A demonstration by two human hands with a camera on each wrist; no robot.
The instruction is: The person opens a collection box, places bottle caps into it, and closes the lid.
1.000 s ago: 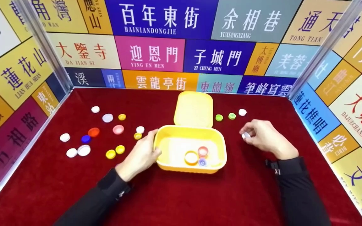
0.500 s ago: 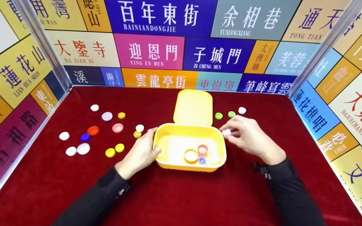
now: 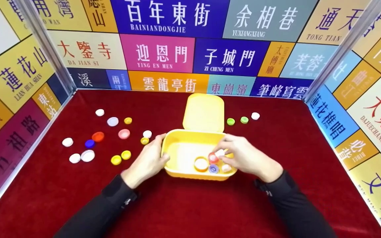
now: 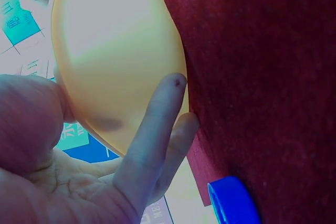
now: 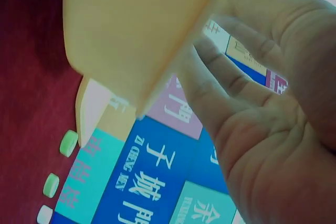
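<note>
In the head view a yellow plastic box (image 3: 190,138) stands on the red cloth, its lid (image 3: 204,112) folded back behind it. My left hand (image 3: 147,162) grips the box's left wall, thumb at the rim and fingers along the outside. Over the right side of the box my right hand (image 3: 243,157) holds a white bottle cap (image 3: 220,153) at its fingertips. Inside lie an orange-rimmed cap (image 3: 201,164), a red cap (image 3: 213,158), a purple cap (image 3: 213,169) and another white cap (image 3: 226,168). From the right wrist, the box wall (image 5: 131,30) hides my fingertips.
Left of the box several loose caps are scattered, among them a red cap (image 3: 98,137), a blue cap (image 3: 90,143) and a pink cap (image 3: 124,134). Two green caps (image 3: 231,121) and a white cap (image 3: 255,116) lie back right. Sign-printed panels (image 3: 157,53) enclose the table.
My right hand has moved left from the cloth, over the box's right rim and into it. A white cap now lies inside at the right. My left hand keeps its grip on the box.
</note>
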